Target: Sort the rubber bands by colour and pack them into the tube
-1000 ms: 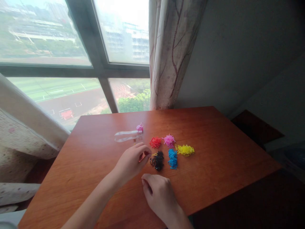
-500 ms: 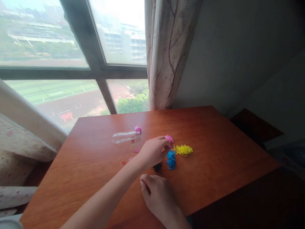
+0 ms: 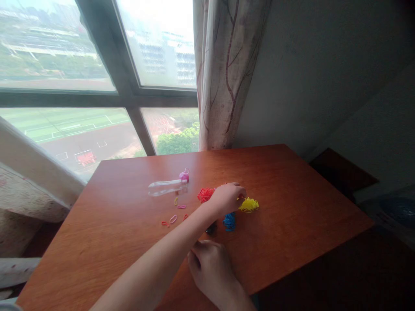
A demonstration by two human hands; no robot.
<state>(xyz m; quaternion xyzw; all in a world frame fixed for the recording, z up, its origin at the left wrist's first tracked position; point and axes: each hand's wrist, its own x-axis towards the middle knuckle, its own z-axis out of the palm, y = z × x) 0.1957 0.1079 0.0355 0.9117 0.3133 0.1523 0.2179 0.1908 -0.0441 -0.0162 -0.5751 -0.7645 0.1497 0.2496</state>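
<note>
My left hand (image 3: 229,198) reaches across the table with its fingers bent down at the left edge of a pile of yellow rubber bands (image 3: 249,205). Whatever its fingertips pinch is hidden. Nearer to me, my right hand (image 3: 212,263) rests curled by the table's front edge; its fingers look closed, and their contents are out of sight. A red pile of bands (image 3: 205,195) lies behind my left wrist, and a blue pile (image 3: 229,222) sits below that hand. Partly covered by the left forearm is a black bunch (image 3: 212,229).
Several loose bands, among them a pink one (image 3: 173,219) and a yellow one (image 3: 176,201), lie left of my forearm. Beyond them, a clear plastic container (image 3: 165,188) lies on its side by a pink item (image 3: 184,175). Window and curtain (image 3: 217,86) border the wooden table (image 3: 292,224).
My left hand has shifted right, from above the pink and blue piles to the yellow one. The red pile now shows behind it. My right hand stays curled; the view has turned slightly.
</note>
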